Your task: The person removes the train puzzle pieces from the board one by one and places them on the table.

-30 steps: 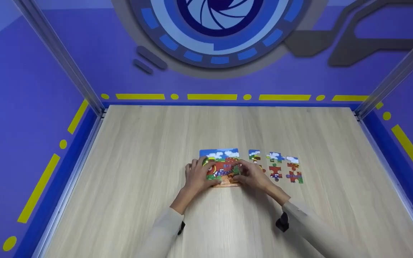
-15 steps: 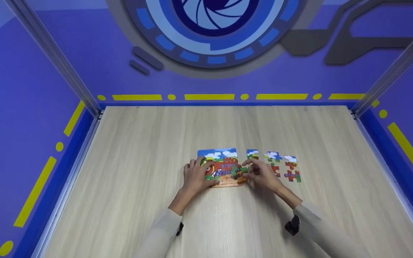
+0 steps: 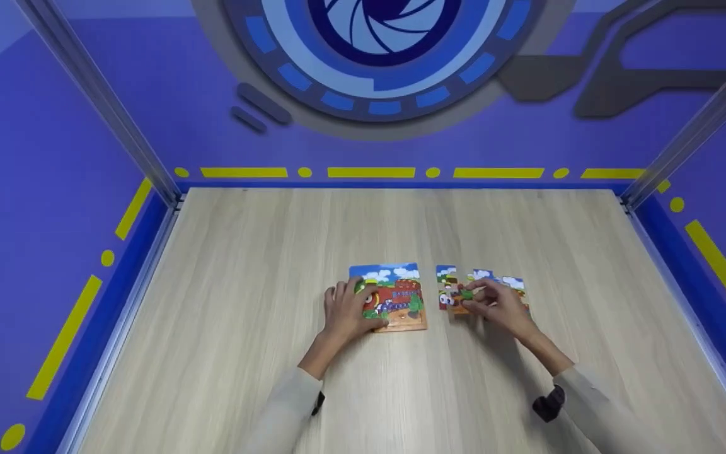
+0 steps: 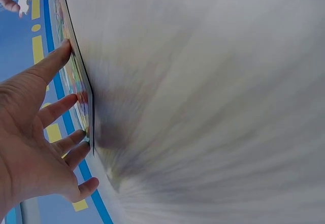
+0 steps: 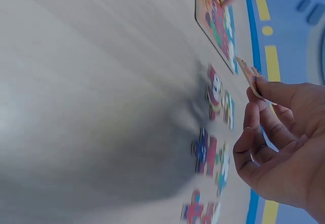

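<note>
A flat puzzle board [image 3: 404, 320] with a red train picture lies on the table. My left hand [image 3: 344, 310] rests on its left side with spread fingers; in the left wrist view the fingertips touch the board's surface. To the right of the board, my right hand [image 3: 501, 308] pinches a jigsaw piece [image 3: 462, 306] with orange and green on it. The right wrist view shows that jigsaw piece [image 5: 248, 75] held between thumb and finger, above the table. Loose jigsaw pieces [image 3: 447, 272] lie beyond and under the right hand, which partly hides them.
The wooden table [image 3: 262, 252] is bounded by blue walls [image 3: 363, 148] with yellow dashes. Metal posts [image 3: 108, 101] stand at the back corners. More loose jigsaw pieces [image 5: 205, 153] lie in rows below the right hand.
My right hand has lifted the jigsaw piece off the board's lower right and carried it right, over the loose pieces. The left hand has stayed on the board.
</note>
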Demonstrator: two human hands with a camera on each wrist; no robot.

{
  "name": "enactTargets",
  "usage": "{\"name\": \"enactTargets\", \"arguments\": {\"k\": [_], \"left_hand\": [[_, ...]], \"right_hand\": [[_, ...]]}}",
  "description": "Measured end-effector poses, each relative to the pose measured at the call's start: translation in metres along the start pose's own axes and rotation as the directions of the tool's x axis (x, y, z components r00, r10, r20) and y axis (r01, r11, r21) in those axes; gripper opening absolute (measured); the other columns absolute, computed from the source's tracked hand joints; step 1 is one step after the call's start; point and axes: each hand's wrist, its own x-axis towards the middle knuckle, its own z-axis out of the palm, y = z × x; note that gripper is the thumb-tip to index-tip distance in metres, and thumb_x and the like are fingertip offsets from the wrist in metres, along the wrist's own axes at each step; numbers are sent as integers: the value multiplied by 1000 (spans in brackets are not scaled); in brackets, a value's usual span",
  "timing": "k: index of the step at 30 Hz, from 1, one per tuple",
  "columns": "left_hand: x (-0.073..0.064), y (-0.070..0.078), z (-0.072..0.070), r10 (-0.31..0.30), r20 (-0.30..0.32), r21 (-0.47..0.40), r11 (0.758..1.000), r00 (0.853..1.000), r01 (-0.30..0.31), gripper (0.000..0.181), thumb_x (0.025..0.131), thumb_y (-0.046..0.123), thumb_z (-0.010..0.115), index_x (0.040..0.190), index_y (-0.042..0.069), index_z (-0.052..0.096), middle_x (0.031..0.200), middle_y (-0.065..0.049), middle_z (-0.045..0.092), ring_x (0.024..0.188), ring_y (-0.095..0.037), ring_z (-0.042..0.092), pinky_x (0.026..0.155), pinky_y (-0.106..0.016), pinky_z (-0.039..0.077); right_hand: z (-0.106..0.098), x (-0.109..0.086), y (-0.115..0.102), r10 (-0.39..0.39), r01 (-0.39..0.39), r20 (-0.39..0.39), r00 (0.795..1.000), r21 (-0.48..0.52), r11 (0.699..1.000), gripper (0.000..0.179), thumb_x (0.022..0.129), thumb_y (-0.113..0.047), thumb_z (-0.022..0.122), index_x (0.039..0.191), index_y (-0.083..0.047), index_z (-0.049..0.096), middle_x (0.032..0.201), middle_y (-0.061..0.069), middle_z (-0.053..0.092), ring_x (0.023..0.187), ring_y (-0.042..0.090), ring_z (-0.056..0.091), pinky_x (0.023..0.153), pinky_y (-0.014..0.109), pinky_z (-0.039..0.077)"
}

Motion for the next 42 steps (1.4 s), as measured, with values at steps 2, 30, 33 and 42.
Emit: {"name": "enactTargets", "arguments": {"k": [2, 30, 33, 42], "left_hand": [[0, 0, 0, -2, -3, 13, 1000, 1000, 2, 69, 74, 53, 87, 132, 22, 65, 142, -13, 52, 117, -31, 48, 105, -58, 36], [-2, -1, 0, -5, 4, -21, 1000, 1000, 5, 70, 75, 52, 87, 134, 22, 64, 144, -13, 51, 118, -31, 46, 107, -61, 32], [-1, -1, 0, -8, 6, -30, 1000, 1000, 9, 70, 75, 52, 87, 134, 22, 64, 143, -13, 51, 119, -32, 46, 106, -62, 32], [-1, 0, 1, -5, 4, -12, 1000, 1000, 5, 68, 76, 51, 86, 133, 22, 63, 144, -12, 50, 120, -32, 46, 109, -63, 30]], "right_hand": [[-8, -5, 4, 16, -16, -8, 1000, 5, 1000, 26, 90, -8, 76, 113, 0, 68, 85, 14, 76, 71, 10, 66, 65, 20, 49], [-85, -79, 60, 213, -214, -24, 977, -73, 974, 32, 91, -11, 75, 117, 4, 63, 83, 8, 73, 66, 2, 55, 59, 21, 42], [-83, -82, 64, 239, -239, -14, 971, -61, 969, 32, 91, -11, 76, 117, 4, 62, 82, 7, 73, 64, 4, 55, 56, 22, 43], [-78, -87, 69, 241, -241, 1, 971, -38, 970, 32, 91, -12, 76, 116, 3, 63, 84, 7, 74, 65, 4, 56, 57, 21, 44]]}}
